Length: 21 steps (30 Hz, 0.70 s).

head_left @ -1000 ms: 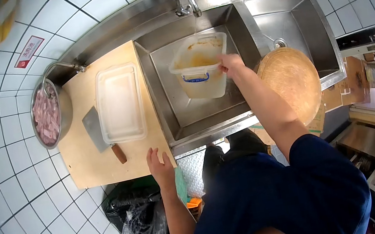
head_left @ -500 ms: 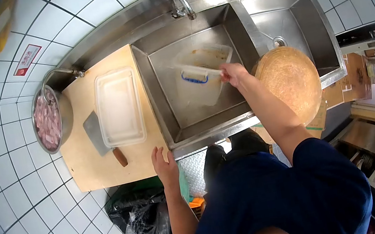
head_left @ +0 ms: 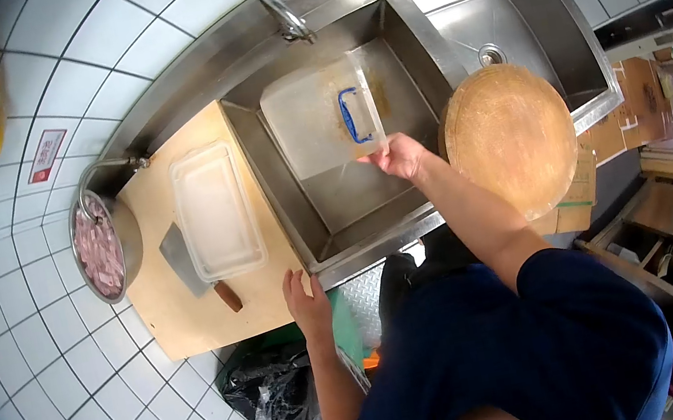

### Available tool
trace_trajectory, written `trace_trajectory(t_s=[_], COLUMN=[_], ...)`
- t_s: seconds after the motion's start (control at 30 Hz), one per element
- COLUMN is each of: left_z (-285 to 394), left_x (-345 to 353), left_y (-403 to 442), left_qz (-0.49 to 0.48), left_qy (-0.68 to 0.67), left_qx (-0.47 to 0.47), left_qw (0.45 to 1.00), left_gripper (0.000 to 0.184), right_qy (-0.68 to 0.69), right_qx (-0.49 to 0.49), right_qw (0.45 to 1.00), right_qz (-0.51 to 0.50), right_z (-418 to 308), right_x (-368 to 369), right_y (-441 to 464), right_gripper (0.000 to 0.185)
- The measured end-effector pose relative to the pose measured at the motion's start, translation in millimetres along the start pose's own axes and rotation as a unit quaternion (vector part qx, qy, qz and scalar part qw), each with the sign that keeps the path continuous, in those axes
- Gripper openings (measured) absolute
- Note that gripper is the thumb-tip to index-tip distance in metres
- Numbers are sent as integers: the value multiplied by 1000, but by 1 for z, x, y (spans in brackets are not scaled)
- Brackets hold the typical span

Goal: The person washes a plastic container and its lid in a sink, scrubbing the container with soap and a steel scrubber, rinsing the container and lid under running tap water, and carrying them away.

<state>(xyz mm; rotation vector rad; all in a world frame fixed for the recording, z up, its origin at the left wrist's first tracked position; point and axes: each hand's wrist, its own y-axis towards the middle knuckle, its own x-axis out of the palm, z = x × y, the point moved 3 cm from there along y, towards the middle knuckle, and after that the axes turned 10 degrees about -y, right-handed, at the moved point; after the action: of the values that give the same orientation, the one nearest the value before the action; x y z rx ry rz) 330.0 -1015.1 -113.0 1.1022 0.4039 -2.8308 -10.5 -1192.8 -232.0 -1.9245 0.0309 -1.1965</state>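
My right hand (head_left: 401, 156) is closed on the rim corner of a translucent plastic container (head_left: 304, 130), tipped on its side inside the large sink basin (head_left: 368, 209). Its blue handle (head_left: 351, 117) faces right, and brown residue shows around it. Beside the front edge of the wooden board (head_left: 163, 321), my left hand (head_left: 308, 303) holds nothing, its fingers apart. On that board lie a white plastic lid or shallow box (head_left: 217, 208) and a cleaver (head_left: 183, 259), its blade partly under the white piece, its brown handle toward my left hand.
At the left, a metal bowl (head_left: 131, 237) holds raw meat under a tap (head_left: 137, 162). A round wooden block (head_left: 513, 138) leans over the second basin (head_left: 579, 82). Another faucet (head_left: 287, 19) rises behind the large basin. Black bags (head_left: 263, 380) sit below the board.
My right hand has tilted and turned the container, moving it left and up in view so its handle now faces right. The view has shifted slightly. My left hand remains empty near the board.
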Motion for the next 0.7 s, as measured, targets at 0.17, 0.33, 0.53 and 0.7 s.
trace_trajectory(t_s=[0.17, 0.33, 0.53, 0.7], left_z=[33, 44, 38, 34], left_x=[-8, -11, -10, -6], left_y=[-2, -3, -6, -7], left_qz=[8, 9, 5, 4], left_qy=[25, 32, 41, 38], left_qx=[51, 53, 55, 59], left_qw=[998, 998, 998, 998], left_gripper=[32, 32, 31, 30], right_qy=[71, 152, 121, 40], right_qx=[31, 115, 175, 140], right_qw=[985, 950, 931, 966], right_qz=[-156, -246, -297, -213], right_z=[37, 58, 58, 51], right_x=[31, 48, 46, 30], right_y=[-7, -9, -31, -53], right_gripper=[42, 45, 45, 43])
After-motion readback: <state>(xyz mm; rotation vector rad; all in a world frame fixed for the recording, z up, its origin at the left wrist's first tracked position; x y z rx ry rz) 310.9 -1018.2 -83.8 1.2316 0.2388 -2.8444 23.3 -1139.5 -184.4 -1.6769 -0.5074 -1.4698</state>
